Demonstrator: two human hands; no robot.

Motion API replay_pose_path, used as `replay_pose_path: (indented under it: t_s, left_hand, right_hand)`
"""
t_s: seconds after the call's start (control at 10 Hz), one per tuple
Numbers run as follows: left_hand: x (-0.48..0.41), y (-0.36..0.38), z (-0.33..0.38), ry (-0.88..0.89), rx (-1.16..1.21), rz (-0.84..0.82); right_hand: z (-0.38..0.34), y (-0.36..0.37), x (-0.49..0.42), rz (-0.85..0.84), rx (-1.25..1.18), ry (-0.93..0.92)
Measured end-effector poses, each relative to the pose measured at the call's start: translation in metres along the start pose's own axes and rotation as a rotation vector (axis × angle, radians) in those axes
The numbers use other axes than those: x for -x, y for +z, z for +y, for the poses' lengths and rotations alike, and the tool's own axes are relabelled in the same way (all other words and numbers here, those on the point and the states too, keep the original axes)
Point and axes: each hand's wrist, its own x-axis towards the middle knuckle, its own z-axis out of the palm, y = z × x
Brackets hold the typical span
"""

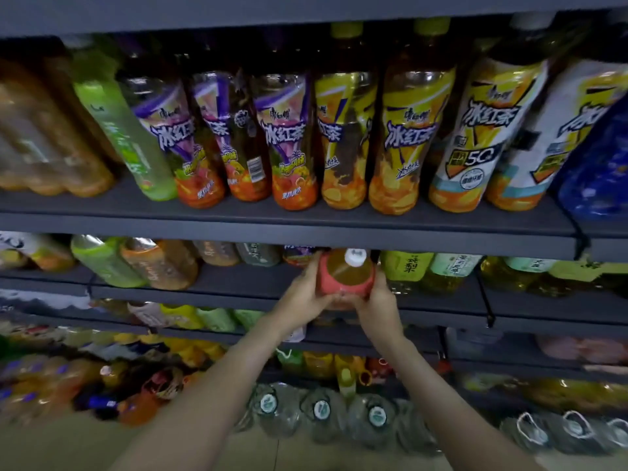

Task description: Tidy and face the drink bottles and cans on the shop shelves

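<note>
A tea bottle with a pink label and a white cap (pixel 346 273) stands at the front of the second shelf (pixel 238 283), seen from above. My left hand (pixel 302 297) grips its left side and my right hand (pixel 377 300) grips its right side, fingers curled around the label. On the shelf above stands a row of large iced-tea bottles: purple-labelled ones (pixel 289 141), yellow-labelled ones (pixel 404 137) and white-labelled ones (pixel 482 130), most with labels facing forward. One purple bottle (pixel 238 137) is turned sideways, barcode showing.
A pale green bottle (pixel 125 130) leans at the left of the upper shelf. Green-labelled bottles (pixel 445 270) stand right of my hands, orange ones (pixel 163 266) to the left. Lower shelves hold mixed bottles; large water jugs (pixel 323 413) stand on the floor.
</note>
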Motion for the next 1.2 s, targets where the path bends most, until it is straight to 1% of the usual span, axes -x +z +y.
replay_pose_path:
  t_s: [0.1,0.2,0.3,0.4,0.5,0.6,0.7,0.8,0.9,1.0,1.1,1.2]
  left_hand:
    - [-0.019,-0.004,-0.006,-0.016,-0.026,0.002]
    - [-0.029,0.000,-0.012,-0.078,-0.058,0.036]
    - [-0.027,0.017,-0.017,-0.139,-0.137,0.168]
    - [-0.022,0.040,-0.029,-0.152,-0.155,0.298]
    - [-0.023,0.061,-0.048,-0.114,-0.147,0.404]
    - [-0.026,0.077,-0.066,0.021,-0.106,0.536]
    - [-0.033,0.086,-0.084,0.125,-0.084,0.585]
    - [-0.047,0.088,-0.095,0.200,-0.071,0.592]
    - [-0.057,0.094,-0.093,0.209,-0.060,0.621]
    - [-0.057,0.096,-0.089,0.188,-0.037,0.627]
    - [-0.046,0.090,-0.081,0.137,-0.037,0.543]
    - [-0.026,0.085,-0.065,-0.013,-0.046,0.402]
  right_hand:
    - [0.004,0.011,-0.011,0.055,-0.014,-0.012]
    - [0.008,0.021,-0.021,0.123,0.120,-0.019]
    - [0.016,0.029,-0.018,0.215,0.202,0.021]
    - [0.031,0.036,-0.010,0.236,0.139,0.014]
    - [0.053,0.050,-0.009,0.271,0.075,-0.021]
    - [0.080,0.070,-0.015,0.343,0.053,-0.190]
    - [0.100,0.083,-0.023,0.432,0.055,-0.288]
    - [0.109,0.090,-0.034,0.539,0.139,-0.386]
    - [0.115,0.096,-0.045,0.623,0.221,-0.403]
    - [0.114,0.098,-0.043,0.630,0.263,-0.383]
    - [0.113,0.093,-0.030,0.495,0.251,-0.333]
    - [0.099,0.084,-0.009,0.355,0.229,-0.255]
